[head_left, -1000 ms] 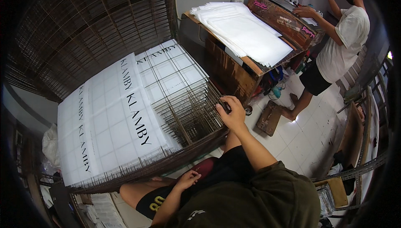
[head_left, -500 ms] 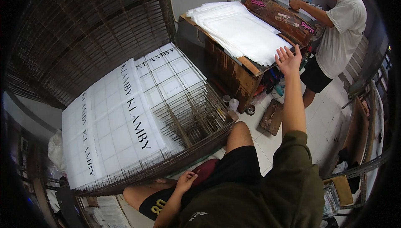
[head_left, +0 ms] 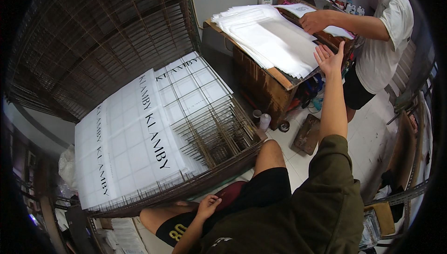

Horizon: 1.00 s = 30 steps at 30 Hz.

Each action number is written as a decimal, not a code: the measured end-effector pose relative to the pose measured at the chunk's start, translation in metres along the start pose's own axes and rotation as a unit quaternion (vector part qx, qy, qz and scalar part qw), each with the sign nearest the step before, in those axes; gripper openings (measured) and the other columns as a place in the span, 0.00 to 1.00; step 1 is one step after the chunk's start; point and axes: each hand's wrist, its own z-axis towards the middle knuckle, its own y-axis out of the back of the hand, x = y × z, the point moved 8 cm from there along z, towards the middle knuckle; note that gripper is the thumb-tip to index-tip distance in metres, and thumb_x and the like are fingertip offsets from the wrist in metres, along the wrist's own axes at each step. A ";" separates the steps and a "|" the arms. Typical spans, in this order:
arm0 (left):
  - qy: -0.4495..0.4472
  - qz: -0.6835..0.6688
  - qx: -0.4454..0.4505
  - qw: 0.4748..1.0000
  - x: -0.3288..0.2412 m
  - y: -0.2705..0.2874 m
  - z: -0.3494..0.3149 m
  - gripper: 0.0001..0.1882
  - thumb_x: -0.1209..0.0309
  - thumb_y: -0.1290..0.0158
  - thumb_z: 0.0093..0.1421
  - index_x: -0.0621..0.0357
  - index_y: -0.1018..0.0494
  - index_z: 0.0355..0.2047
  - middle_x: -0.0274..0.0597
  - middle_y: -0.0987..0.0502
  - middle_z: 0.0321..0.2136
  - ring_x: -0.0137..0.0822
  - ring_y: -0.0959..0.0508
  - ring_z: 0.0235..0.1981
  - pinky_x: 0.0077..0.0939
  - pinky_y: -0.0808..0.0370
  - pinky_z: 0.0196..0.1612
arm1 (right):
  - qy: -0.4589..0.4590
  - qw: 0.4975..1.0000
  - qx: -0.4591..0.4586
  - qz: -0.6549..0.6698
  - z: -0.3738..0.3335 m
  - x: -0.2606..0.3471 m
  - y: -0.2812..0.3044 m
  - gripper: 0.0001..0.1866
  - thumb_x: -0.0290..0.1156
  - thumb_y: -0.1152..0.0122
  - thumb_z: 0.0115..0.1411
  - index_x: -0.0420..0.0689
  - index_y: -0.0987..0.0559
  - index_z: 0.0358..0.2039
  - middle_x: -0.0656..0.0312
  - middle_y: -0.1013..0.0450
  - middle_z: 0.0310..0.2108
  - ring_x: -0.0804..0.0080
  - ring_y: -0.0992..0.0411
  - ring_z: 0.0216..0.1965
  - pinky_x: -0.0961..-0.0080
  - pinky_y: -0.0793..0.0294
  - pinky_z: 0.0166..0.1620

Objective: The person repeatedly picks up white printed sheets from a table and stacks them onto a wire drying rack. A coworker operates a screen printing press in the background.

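My right hand (head_left: pixel 329 60) is stretched out palm up, fingers spread and holding nothing. It is by the near right corner of a stack of white sheets (head_left: pixel 260 35) on a wooden table (head_left: pixel 260 74). My left hand (head_left: pixel 209 206) rests by my lap over dark red cloth, its fingers curled in with nothing visible in them. To its left, white printed sheets (head_left: pixel 123 133) with large black lettering lie on a metal wire drying rack (head_left: pixel 216 137). Beyond the stack, a co-worker's hand (head_left: pixel 314 21) is at a white sheet with a grey printed mark (head_left: pixel 295 9).
Raised wire shelves (head_left: pixel 107 35) stand over the back left. A co-worker in a white shirt (head_left: pixel 391 35) stands at the far right. On the floor are a bottle (head_left: pixel 264 122), a tape roll (head_left: pixel 283 126) and a brown box-like block (head_left: pixel 307 134). A metal shelf (head_left: pixel 400 198) borders the right.
The co-worker's hand has come leftward toward the stack, with the marked sheet now behind it. My right hand has shifted slightly right in view, still spread. My left hand stays by my lap.
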 end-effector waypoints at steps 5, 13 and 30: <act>-0.028 0.036 0.006 0.999 -0.015 -0.007 -0.005 0.16 0.62 0.40 0.51 0.59 0.29 0.35 0.35 0.27 0.22 0.23 0.29 0.22 0.17 0.31 0.28 | -0.035 0.999 0.002 -0.035 -0.004 -0.016 -0.001 0.36 0.53 0.40 0.50 0.35 0.36 0.46 0.51 0.34 0.43 0.60 0.32 0.44 0.66 0.32 0.49; -0.199 0.020 0.150 0.968 -0.192 -0.051 -0.051 0.15 0.65 0.40 0.51 0.59 0.30 0.34 0.30 0.32 0.21 0.20 0.34 0.21 0.15 0.34 0.25 | -0.069 0.997 -0.007 -0.046 -0.068 -0.102 0.018 0.10 0.20 0.47 0.54 0.35 0.34 0.37 0.59 0.32 0.33 0.70 0.29 0.35 0.82 0.24 0.39; -0.201 -0.312 0.124 0.920 -0.459 -0.075 0.101 0.16 0.79 0.51 0.54 0.67 0.33 0.44 0.45 0.26 0.38 0.35 0.25 0.38 0.27 0.28 0.43 | -0.147 0.983 -0.085 0.075 -0.211 -0.124 0.076 0.23 0.46 0.50 0.59 0.41 0.34 0.46 0.59 0.31 0.41 0.68 0.30 0.42 0.70 0.29 0.41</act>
